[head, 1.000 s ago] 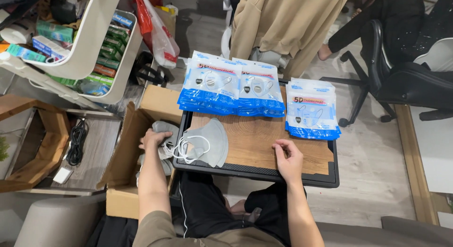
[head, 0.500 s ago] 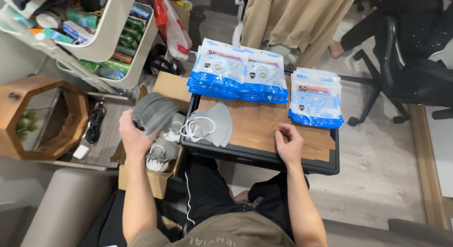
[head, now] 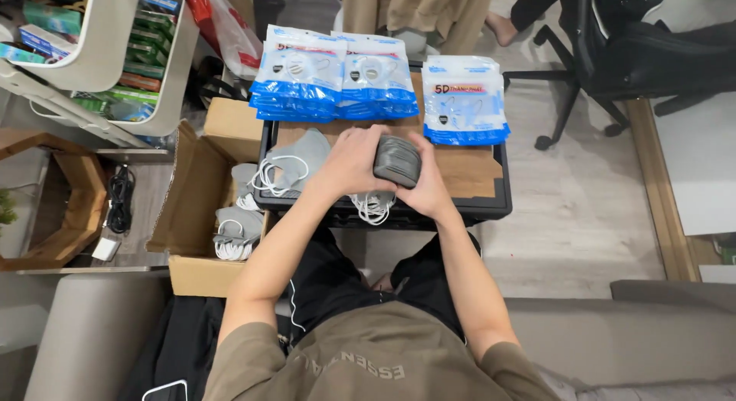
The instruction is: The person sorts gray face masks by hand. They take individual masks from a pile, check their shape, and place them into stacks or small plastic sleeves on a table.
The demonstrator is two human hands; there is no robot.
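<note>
**Both hands closed on grey mask stack over tray**

Since half a sec earlier, left hand had come in from the box side, where it held the grey masks up, to the middle of the tray; right hand had left the tray's near edge and met it. Head cam also sat more square over the tray.

Stack of grey masks was between the two hands, just above the tray's wooden top, near its front-centre. Left hand was curled over the stack's left side w/ fingers wrapped on top; right hand cupped it from the right & below, thumb along the edge. Both pressed together on the stack, not spread. White ear loops hung below the hands, past the tray's front rim.

A loose grey mask w/ white loops lay on the tray's left part. Three blue-and-white mask packs sat along the tray's far edge. Left of the tray stood an open cardboard box w/ more grey masks inside.

Handling, as a judgement: stack looked v. light, soft & springy, prob. fanning out if grip eased; not fragile. Loops could snag on the tray rim. Best hold: squeeze across the flat faces, mid-stack, both sides, loops kept clear.
</note>
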